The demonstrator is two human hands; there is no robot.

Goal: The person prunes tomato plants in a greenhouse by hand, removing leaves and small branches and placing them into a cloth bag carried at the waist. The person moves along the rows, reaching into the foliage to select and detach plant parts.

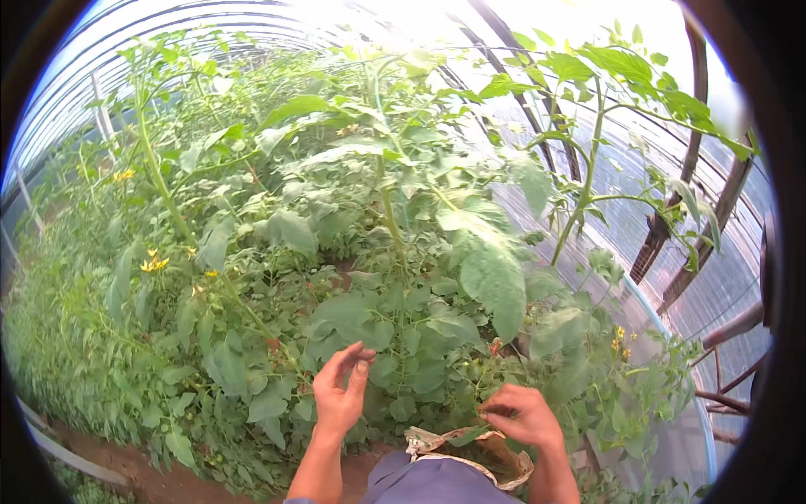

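My left hand [339, 394] is raised before a tomato plant's leaves, with a gap between its curved fingers and thumb and nothing seen in it. Lower right, my right hand [526, 416] has thumb and fingertips drawn together beside thin green stems. Whether a stem or leaf piece is between those fingertips is too small to tell. Below that hand, an open bag [519, 469] with a pale, crumpled rim rests against my clothed front. A green leaf [467, 436] lies across its mouth, and its inside is dim. Tall tomato stems [389, 214] with broad leaves rise ahead of me.
Yellow tomato flowers [154, 263] show among dense foliage at left. Clear plastic sheeting [642, 353] and wooden poles [708, 227] line the right side. Bare brown soil [151, 469] runs along the lower left, beside a pale edging strip [75, 457]. Curved roof ribs pass overhead.
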